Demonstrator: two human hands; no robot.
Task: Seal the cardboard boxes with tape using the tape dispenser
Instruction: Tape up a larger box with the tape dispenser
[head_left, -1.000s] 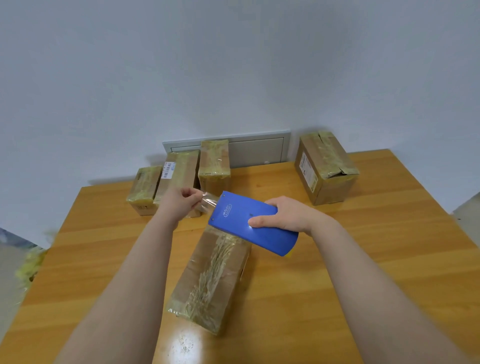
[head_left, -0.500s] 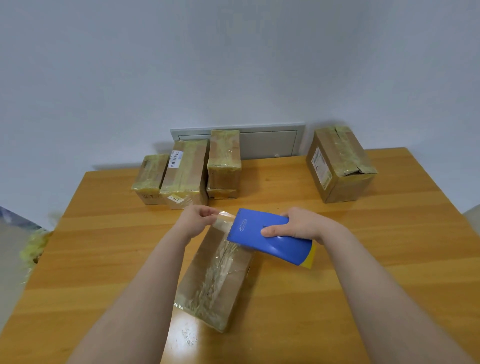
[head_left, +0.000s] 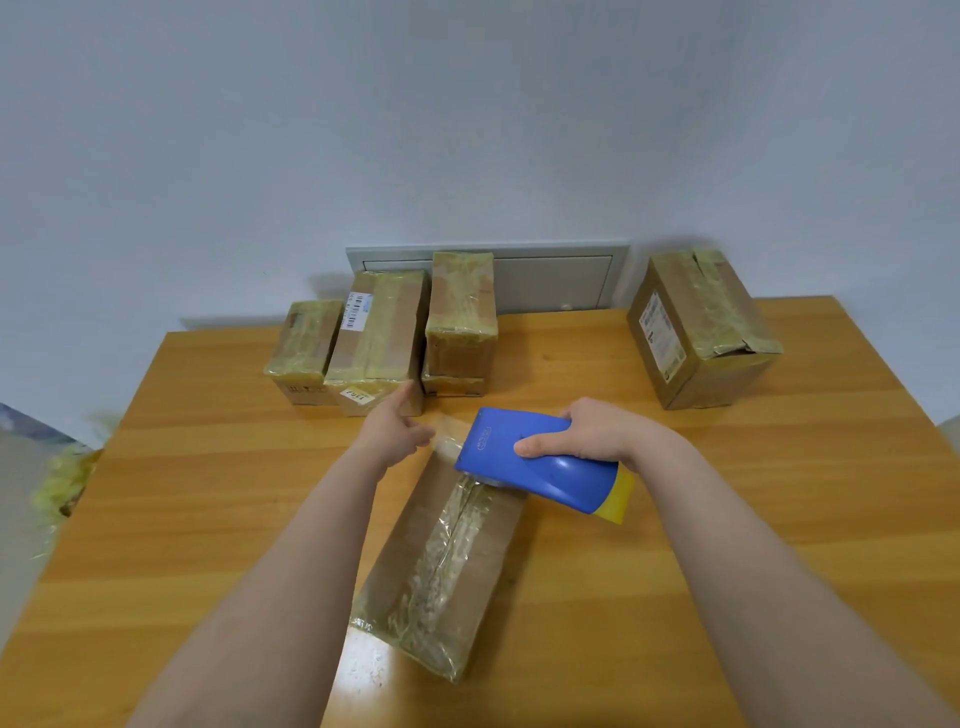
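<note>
A long cardboard box (head_left: 441, 566) lies lengthwise on the wooden table (head_left: 727, 519) in front of me, old clear tape along its top seam. My right hand (head_left: 597, 431) grips the blue tape dispenser (head_left: 535, 462) with a yellow end, its front edge down on the box's far end. My left hand (head_left: 392, 428) pinches the free end of the clear tape (head_left: 449, 434) just left of the dispenser, over the box's far edge.
Three taped boxes (head_left: 379, 332) stand in a row at the table's back left. A larger taped box (head_left: 696, 327) sits at the back right. A grey wall panel (head_left: 550, 280) is behind them. Yellowish clutter (head_left: 62, 483) lies beyond the table's left edge.
Both hands have come down and toward me with the dispenser and tape end, from above the box to its far end. The head camera has tilted down a little.
</note>
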